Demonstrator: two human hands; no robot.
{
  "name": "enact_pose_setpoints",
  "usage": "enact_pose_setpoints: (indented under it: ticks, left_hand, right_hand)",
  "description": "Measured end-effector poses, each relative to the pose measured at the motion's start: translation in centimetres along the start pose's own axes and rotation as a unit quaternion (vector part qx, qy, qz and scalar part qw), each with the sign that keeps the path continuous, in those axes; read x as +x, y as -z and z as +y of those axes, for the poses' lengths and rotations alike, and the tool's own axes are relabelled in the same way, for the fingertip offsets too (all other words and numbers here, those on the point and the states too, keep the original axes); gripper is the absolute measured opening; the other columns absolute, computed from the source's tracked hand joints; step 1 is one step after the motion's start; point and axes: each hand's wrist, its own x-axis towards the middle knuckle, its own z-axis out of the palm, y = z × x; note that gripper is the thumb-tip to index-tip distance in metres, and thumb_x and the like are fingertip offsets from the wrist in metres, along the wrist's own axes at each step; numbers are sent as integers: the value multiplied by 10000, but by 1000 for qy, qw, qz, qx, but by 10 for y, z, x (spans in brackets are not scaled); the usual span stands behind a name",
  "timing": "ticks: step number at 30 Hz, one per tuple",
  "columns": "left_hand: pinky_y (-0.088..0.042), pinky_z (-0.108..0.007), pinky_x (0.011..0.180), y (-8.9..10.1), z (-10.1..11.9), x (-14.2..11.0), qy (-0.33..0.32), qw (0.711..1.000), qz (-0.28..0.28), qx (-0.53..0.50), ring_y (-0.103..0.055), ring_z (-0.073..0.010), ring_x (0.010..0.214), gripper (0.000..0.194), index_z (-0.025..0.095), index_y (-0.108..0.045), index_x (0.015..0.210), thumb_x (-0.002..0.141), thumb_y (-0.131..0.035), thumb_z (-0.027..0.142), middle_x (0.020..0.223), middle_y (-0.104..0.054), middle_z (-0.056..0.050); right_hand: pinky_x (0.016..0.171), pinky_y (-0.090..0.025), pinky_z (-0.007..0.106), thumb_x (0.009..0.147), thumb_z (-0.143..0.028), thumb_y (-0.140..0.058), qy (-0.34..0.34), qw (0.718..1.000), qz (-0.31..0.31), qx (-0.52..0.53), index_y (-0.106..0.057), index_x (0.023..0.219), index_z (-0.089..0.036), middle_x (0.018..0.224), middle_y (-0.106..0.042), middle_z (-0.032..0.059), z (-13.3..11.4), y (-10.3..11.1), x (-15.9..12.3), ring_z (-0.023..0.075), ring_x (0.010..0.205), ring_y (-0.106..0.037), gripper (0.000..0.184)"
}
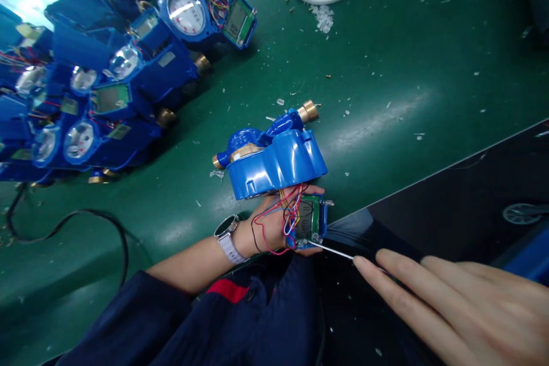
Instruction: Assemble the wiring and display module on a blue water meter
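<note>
My left hand (274,223), with a watch on its wrist, is closed around a small blue housing that holds a circuit board with an LCD display (309,218). Red, black, yellow and white wires run from this display unit to a blue water meter (277,163), which lies tipped on its side on the bench just beyond the hand. In my right hand (454,303) is a screwdriver, its thin metal shaft (337,252) reaching the lower corner of the display board. The fingers hide its handle.
Several blue water meters (141,77) with brass ends crowd the left of the green bench (412,57). One opened meter (186,11) stands apart at the top. A white cable loop (332,0), scattered scraps and a black cable (86,213) lie about. The bench edge runs at lower right.
</note>
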Motion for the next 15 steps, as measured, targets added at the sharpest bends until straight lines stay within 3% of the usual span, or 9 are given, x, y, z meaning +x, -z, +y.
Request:
enact_pose_setpoints:
  ticks: [5,9,12,15]
  left_hand:
    - [-443,-508,1039,-4,-6,-3,27,996,25,-85,-603,-334,1121,663,247,-577,1248,645,-770,443,1251,-620,-120]
    - [-462,-506,1011,-2,-9,-4,20,997,14,-73,-613,-333,1095,699,255,-561,1275,638,-774,451,1248,-619,-116]
    - [-455,-487,1019,0,-9,-4,33,998,-5,-45,-602,-321,1114,661,239,-555,1283,687,-725,471,1250,-613,-115]
    - [-462,-476,1010,1,-7,-3,50,998,-12,-38,-602,-319,1109,685,211,-552,1269,676,-720,511,1232,-615,-121]
  right_hand:
    - [683,-601,250,961,-206,-444,-55,993,-40,91,-537,1343,-274,1123,-687,28,3,0,19,186,903,-687,399]
    - [542,-559,303,929,-73,-314,53,999,10,-11,-542,1332,-171,1051,-706,99,5,1,23,217,742,-688,473]
    - [560,-557,332,932,-56,-275,104,993,35,-54,-534,1342,-134,1067,-703,126,4,-3,23,231,728,-684,491]
    - [637,-581,232,988,-96,-305,10,997,28,75,-624,1227,-167,983,-722,77,-1,-8,30,175,801,-700,404]
